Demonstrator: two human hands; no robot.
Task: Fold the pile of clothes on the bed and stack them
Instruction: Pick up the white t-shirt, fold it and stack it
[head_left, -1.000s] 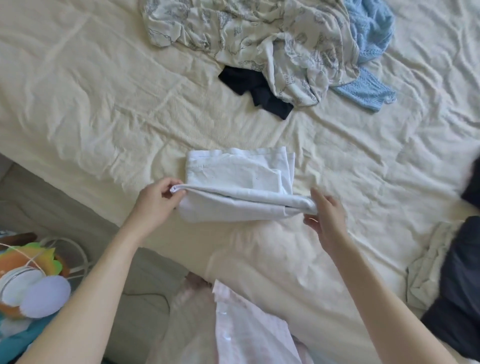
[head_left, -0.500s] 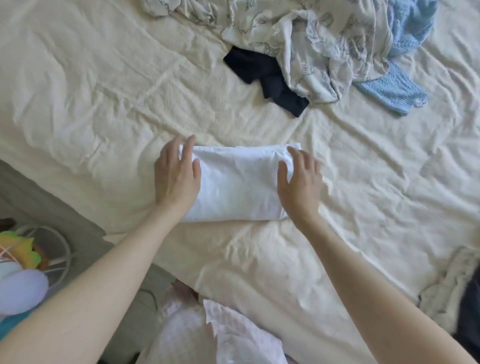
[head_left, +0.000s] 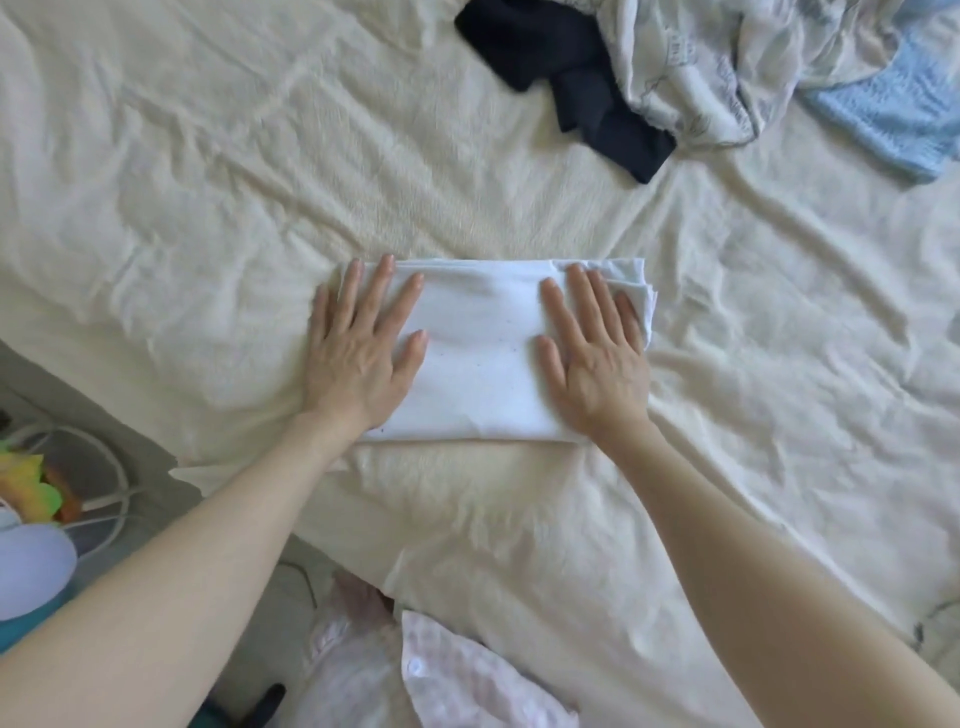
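Observation:
A folded white garment (head_left: 480, 358) lies flat as a rectangle on the cream bed sheet (head_left: 208, 208). My left hand (head_left: 361, 343) rests palm down on its left end, fingers spread. On the right end my right hand (head_left: 592, 348) presses flat in the same way. Neither hand grips anything. At the far edge lies the unfolded pile: a dark navy garment (head_left: 571, 78), a pale printed garment (head_left: 717, 62) partly over it, and a light blue knit (head_left: 893, 114) at the right.
The bed's near-left edge runs diagonally; grey floor (head_left: 67, 395) lies beyond it. A white wire basket (head_left: 104, 467) with colourful items stands on the floor at the left. A pink checked shirt (head_left: 457, 675) that I wear shows at the bottom.
One second ago both hands held the near edge of the white garment lifted. They folded it over, and now both palms lie flat on the finished rectangle.

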